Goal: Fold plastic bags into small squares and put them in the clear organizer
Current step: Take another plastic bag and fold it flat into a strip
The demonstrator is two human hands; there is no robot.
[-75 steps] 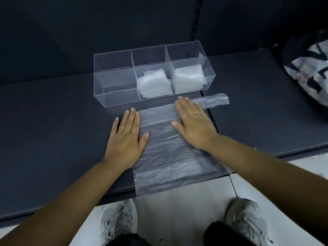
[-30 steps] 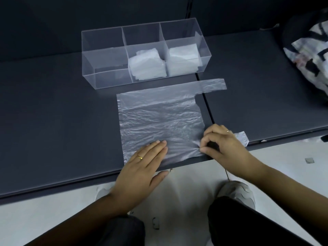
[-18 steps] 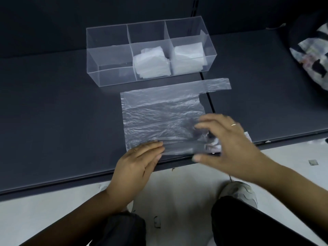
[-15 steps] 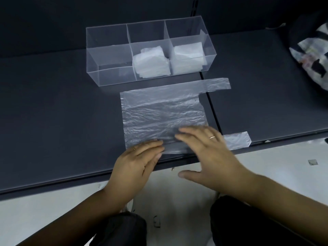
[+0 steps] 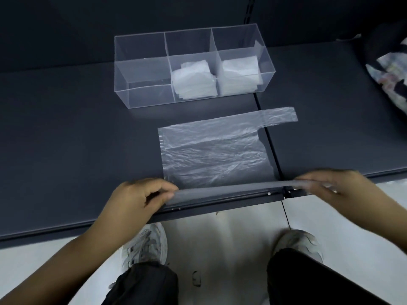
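Left grip [image 5: 141, 194] and right grip [image 5: 334, 186] pinch the plastic bag [image 5: 211, 155] by its near edge, apparently mid-fold; next, lay it across evenly.

Dark shelf [image 5: 66, 133], glossy pale floor [image 5: 220, 238]

Shelf [image 5: 66, 128] dark grey; organizer [image 5: 143, 93] clear; plastic bag [image 5: 215, 155] translucent; 2 folded-bag stacks [image 5: 193, 84] white; trousers [image 5: 143, 282] black; cloth [image 5: 389, 80] black-white patterned.

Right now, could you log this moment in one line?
left hand: pinches crinkled clear plastic bag near edge | right hand: pinches same edge
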